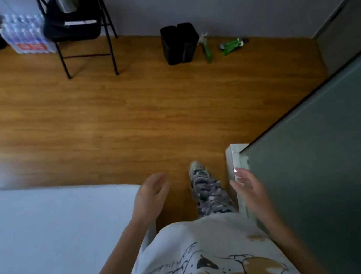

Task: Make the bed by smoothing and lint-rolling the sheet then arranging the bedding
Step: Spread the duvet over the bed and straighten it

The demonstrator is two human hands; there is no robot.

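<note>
Printed with a dog's face, the pale T-shirt [210,263] fills the bottom edge. Both hands hang empty above the wooden floor [123,113], fingers loosely spread: the left hand [149,199] over the corner of the bed, the right hand [247,185] beside a dark glass panel [336,158]. White sheet [44,243] lies flat and bare on the bed at lower left. A black folding chair [80,31] stands by the far wall.

the sheet [47,231] is pale, white-blue, flat and smooth with no visible creases, stretched over the bed. it lies to the left of the left hand [150,195], its corner just under that wrist.
</note>
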